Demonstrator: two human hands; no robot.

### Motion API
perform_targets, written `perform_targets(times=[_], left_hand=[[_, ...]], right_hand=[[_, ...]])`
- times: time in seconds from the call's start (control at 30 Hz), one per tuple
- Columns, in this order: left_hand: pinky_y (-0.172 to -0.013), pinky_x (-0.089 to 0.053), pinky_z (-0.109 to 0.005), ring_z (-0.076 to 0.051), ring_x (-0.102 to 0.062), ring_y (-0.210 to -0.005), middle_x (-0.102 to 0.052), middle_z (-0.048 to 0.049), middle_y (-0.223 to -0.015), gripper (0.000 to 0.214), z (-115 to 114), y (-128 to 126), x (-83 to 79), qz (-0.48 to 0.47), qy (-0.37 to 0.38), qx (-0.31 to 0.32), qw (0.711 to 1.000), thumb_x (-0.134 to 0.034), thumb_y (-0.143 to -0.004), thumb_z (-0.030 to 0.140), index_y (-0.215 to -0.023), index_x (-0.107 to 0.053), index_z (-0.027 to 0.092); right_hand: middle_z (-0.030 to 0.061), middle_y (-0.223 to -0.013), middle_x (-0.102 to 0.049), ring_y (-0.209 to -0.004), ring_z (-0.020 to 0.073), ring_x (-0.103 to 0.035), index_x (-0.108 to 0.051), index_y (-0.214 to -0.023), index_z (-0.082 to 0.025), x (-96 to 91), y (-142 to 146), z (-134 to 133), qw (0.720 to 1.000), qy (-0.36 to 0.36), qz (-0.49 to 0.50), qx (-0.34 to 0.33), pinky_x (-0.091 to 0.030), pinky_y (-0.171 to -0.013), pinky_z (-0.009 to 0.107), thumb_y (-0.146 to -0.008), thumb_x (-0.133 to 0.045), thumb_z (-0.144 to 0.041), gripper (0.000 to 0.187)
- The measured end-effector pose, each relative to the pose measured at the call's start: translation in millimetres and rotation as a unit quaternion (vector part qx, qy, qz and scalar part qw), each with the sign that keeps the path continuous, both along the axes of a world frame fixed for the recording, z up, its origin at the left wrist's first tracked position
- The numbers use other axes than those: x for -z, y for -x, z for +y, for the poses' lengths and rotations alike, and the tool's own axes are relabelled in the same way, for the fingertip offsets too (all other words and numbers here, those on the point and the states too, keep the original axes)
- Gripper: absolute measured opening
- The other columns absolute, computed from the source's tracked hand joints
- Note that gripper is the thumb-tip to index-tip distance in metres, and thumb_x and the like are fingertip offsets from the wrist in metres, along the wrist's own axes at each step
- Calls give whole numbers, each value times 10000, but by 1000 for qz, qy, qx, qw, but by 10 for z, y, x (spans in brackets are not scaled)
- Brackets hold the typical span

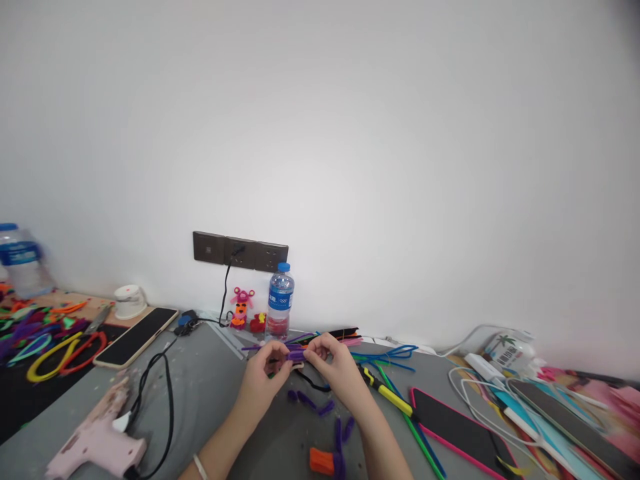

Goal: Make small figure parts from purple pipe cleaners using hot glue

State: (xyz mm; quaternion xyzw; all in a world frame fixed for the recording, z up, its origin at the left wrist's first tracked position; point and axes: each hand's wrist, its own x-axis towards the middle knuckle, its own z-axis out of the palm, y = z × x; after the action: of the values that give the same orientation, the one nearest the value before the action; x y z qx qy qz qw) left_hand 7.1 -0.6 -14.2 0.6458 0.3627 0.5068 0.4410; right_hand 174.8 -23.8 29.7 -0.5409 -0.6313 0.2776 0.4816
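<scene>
Both my hands meet over the grey table [210,387]. My left hand [263,380] and my right hand [335,370] pinch the two ends of a short purple pipe-cleaner piece [296,356], fingers closed. Below them lie small purple pipe-cleaner bits [311,403] and a black loop [313,383]. An orange piece [321,461] sits near the bottom edge, close to my right forearm.
A pink glue gun [95,440] with a black cord lies front left. Phones [135,337] [463,433], a water bottle [280,300], a small pipe-cleaner figure [241,308], a yellow-handled tool [387,395], loose coloured pipe cleaners [45,340] and cables [480,387] lie around. Wall sockets [240,252] are behind.
</scene>
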Motion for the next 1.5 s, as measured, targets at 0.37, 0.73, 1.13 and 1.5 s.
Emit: perform_targets(times=[0.37, 0.73, 1.13, 1.5], left_hand=[[-615, -464, -219, -151, -572, -679, -572, 7, -698, 70, -12, 5, -22, -28, -4, 17, 999, -604, -770, 247, -780, -570, 187], [-697, -491, -243, -170, -579, -768, -577, -21, -788, 97, -29, 10, -53, -44, -18, 35, 998, -622, -742, 246, -801, -574, 186], [-686, -463, -239, -172, -582, -790, -582, -26, -820, 79, -52, 33, -102, -30, -53, 63, 996, -563, -748, 131, -804, -571, 187], [-676, -458, -236, -155, -569, -769, -586, -24, -853, 100, -68, 21, -72, -15, -42, 74, 996, -573, -792, 174, -890, -565, 189]], right_hand=[[9, -755, -573, -714, 181, -528, -593, -732, -196, -32, 25, -20, 999, -25, 5, -26, -423, -686, 286, -742, -626, -245, 60], [55, -921, -724, -866, 231, -630, -716, -931, -202, -85, -44, -81, 994, 28, 29, -98, -472, -808, 348, -766, -708, -336, 213], [35, -862, -681, -862, 220, -604, -698, -875, -194, -139, -80, -125, 992, 31, 14, -119, -443, -801, 318, -752, -726, -322, 180], [25, -843, -638, -843, 204, -590, -651, -821, -183, -100, -140, -105, 991, 27, 1, -128, -440, -781, 301, -791, -675, -284, 109]])
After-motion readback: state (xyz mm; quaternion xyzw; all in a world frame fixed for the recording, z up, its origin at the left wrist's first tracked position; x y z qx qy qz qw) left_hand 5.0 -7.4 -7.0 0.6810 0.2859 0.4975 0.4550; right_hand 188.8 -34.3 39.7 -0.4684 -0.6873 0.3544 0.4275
